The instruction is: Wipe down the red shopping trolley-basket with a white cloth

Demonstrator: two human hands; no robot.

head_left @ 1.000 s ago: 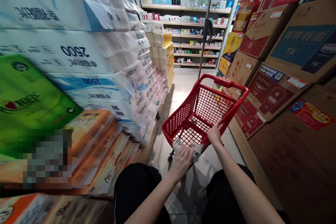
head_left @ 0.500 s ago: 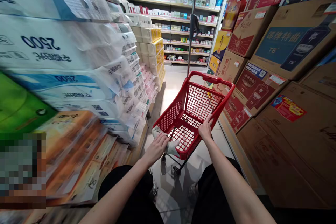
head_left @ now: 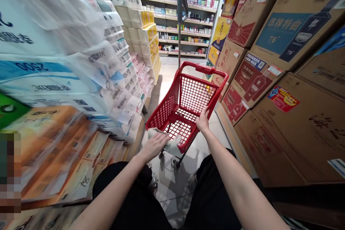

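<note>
A red plastic shopping cart [head_left: 198, 69] with a grid-walled basket stands in front of my legs. My left hand [head_left: 156, 144] lies over a pale cloth [head_left: 174, 145] on the near rim of the basket. Its fingers stretch across the cloth and press it to the rim; part of the cloth is hidden beneath them. On the right side rim, my right hand [head_left: 202, 120] grips the cart, its thumb and fingers around the edge. The basket's grid floor shows, with light tiles visible through it.
Stacked white tissue packs [head_left: 54, 39] and orange packs [head_left: 67, 140] line the left. Cardboard boxes [head_left: 285, 39] rise on the right. A metal pole [head_left: 179, 25] stands behind the cart. Shelves of small goods [head_left: 185, 21] close off the far end of the tiled aisle.
The view has tilted down and shifted, so the cart appears further left. My left hand and the cloth have slid slightly right along the near rim. My right hand keeps its grip.
</note>
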